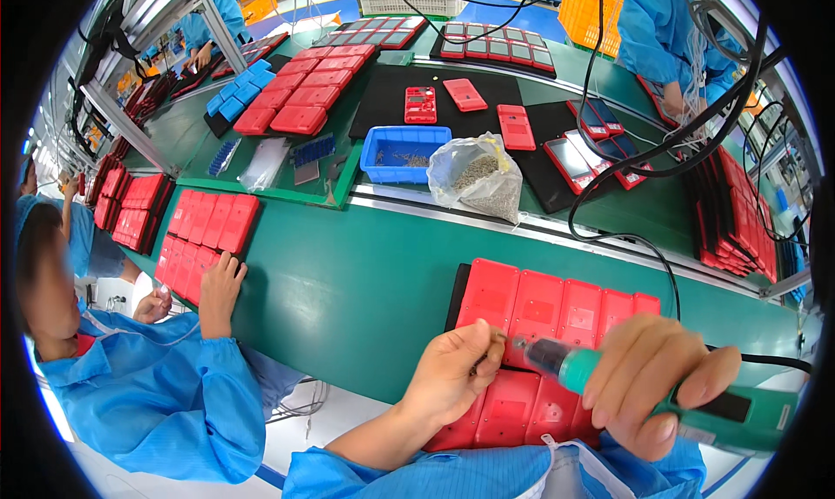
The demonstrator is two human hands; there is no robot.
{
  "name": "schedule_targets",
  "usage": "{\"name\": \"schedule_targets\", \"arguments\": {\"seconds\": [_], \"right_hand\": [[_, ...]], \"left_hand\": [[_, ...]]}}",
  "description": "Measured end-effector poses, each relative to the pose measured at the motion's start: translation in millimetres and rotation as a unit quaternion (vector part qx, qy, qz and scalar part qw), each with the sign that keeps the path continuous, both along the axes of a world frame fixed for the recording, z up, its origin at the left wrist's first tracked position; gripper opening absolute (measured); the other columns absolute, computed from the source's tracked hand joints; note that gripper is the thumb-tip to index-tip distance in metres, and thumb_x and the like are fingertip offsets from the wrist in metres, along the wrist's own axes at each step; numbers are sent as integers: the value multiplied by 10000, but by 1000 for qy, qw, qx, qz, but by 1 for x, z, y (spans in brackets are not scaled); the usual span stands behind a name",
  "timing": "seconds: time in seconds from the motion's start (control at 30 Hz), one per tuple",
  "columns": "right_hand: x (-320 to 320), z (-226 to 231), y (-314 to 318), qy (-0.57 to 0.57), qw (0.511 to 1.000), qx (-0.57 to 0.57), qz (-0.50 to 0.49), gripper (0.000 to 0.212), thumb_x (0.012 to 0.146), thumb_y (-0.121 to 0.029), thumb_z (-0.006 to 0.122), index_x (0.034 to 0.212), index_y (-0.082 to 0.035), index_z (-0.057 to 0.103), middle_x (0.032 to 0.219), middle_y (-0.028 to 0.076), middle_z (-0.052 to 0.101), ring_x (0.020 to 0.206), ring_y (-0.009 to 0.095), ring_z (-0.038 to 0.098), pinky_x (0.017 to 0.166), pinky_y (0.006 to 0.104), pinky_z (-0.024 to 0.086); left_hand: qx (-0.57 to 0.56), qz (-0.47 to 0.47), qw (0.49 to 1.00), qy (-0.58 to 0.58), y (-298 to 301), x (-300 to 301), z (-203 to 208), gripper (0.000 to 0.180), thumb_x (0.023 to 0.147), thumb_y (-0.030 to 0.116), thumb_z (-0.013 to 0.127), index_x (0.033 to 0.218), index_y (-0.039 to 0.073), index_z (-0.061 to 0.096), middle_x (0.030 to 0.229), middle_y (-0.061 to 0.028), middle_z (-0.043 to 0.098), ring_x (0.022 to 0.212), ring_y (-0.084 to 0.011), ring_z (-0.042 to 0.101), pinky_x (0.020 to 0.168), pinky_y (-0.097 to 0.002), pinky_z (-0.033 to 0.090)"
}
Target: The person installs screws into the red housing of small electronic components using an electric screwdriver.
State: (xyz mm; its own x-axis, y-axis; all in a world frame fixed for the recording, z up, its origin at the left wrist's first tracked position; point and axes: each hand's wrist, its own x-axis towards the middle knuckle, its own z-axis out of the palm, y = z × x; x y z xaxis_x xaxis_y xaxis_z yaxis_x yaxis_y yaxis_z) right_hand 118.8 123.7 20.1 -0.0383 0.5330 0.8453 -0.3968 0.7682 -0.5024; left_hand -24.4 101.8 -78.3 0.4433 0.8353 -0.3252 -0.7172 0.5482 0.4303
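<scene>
My right hand (648, 373) is wrapped round a green electric screwdriver (574, 369), its dark nose and bit pointing left toward my other hand. My left hand (452, 369) is pinched closed, with a small screw (497, 335) showing at the fingertips close to the bit. Both hands are above two rows of red plastic housings (535, 303) laid side by side on a black mat (456, 299). My hands and the tool hide part of these housings.
Beyond lie a blue bin (404, 141) and a plastic bag of screws (478, 173). Black cables (665, 264) hang at the right. A co-worker's hand (223, 290) rests by red housings (204, 221) at the left. More red housings (739, 212) are stacked at the right.
</scene>
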Motion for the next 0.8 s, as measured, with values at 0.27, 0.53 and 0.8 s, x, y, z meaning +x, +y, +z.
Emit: {"name": "schedule_targets", "arguments": {"seconds": [0.27, 0.53, 0.8], "right_hand": [[-13, -28, 45, -92, 991, -93, 2, 238, 813, -155, 544, 934, -106, 345, 540, 32, 423, 428, 128, 447, 410, 263, 386], [-14, -44, 60, -114, 989, -49, 78, 303, 708, 120, 448, 970, -2, 355, 609, 79, 482, 483, 131, 514, 452, 262, 457], [-19, -40, 60, -165, 982, -87, 31, 212, 801, -52, 476, 952, -71, 329, 588, 50, 436, 442, 114, 454, 435, 255, 413]], "left_hand": [[-46, 145, 988, 2, -10, -47, -11, 252, 873, 144, 450, 1043, -39, 485, 826, -76, 539, 597, -81, 451, 455, -170, 329], [-77, 172, 982, -21, -19, -53, -25, 162, 874, 137, 455, 918, -1, 526, 737, -79, 530, 571, -92, 454, 421, -156, 329], [-62, 157, 986, 0, -18, -49, -26, 231, 871, 152, 460, 1018, -15, 523, 771, -68, 520, 610, -89, 452, 457, -163, 343]]}}
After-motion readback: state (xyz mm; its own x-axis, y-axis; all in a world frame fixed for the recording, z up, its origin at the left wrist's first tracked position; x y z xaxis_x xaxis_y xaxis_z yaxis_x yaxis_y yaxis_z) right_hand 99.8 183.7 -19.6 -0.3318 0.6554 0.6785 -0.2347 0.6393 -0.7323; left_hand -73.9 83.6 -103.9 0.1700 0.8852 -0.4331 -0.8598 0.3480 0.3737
